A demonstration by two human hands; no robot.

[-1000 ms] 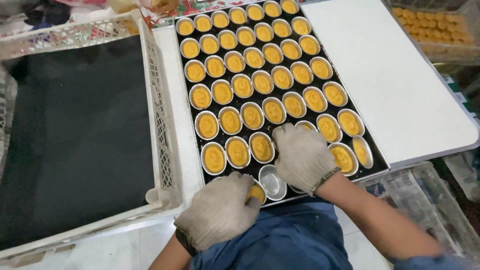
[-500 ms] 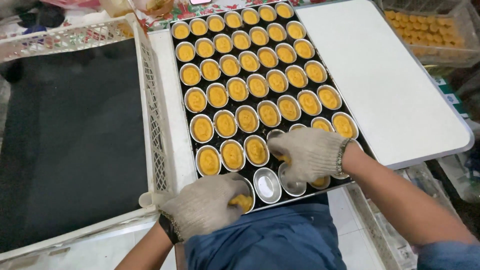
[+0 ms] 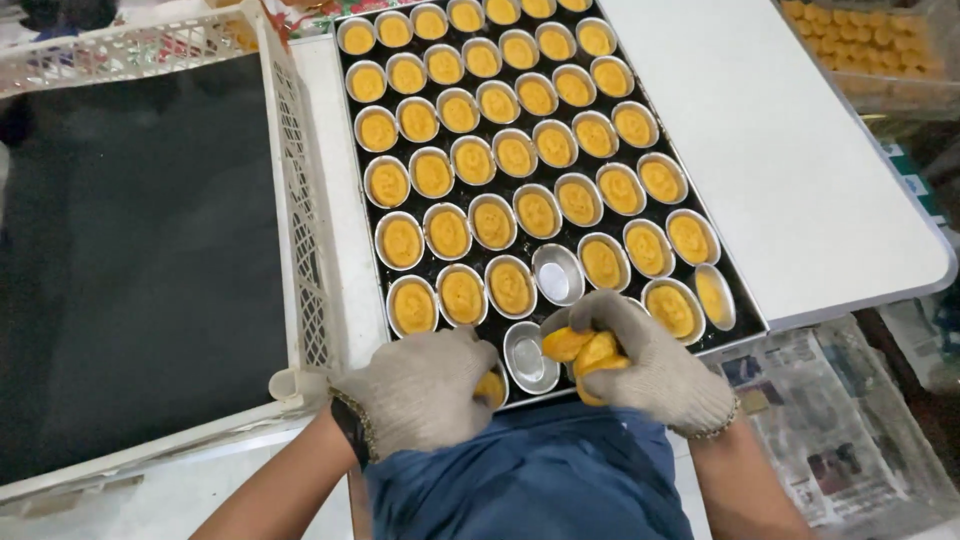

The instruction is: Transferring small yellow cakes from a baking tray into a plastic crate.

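Both hands wear grey knit gloves and sit close together, low in view, bare forearms angling in from either side. The left hand (image 3: pixel 420 392) is curled into a loose fist, knuckles up; the right hand (image 3: pixel 640 362) has its fingers bent inward, gripping

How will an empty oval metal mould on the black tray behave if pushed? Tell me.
The empty oval mould looks thin and shiny, so probably light and apt to slide on the black tray. Its neighbour already sits tilted, so it may tip easily. The thin wall could dent.
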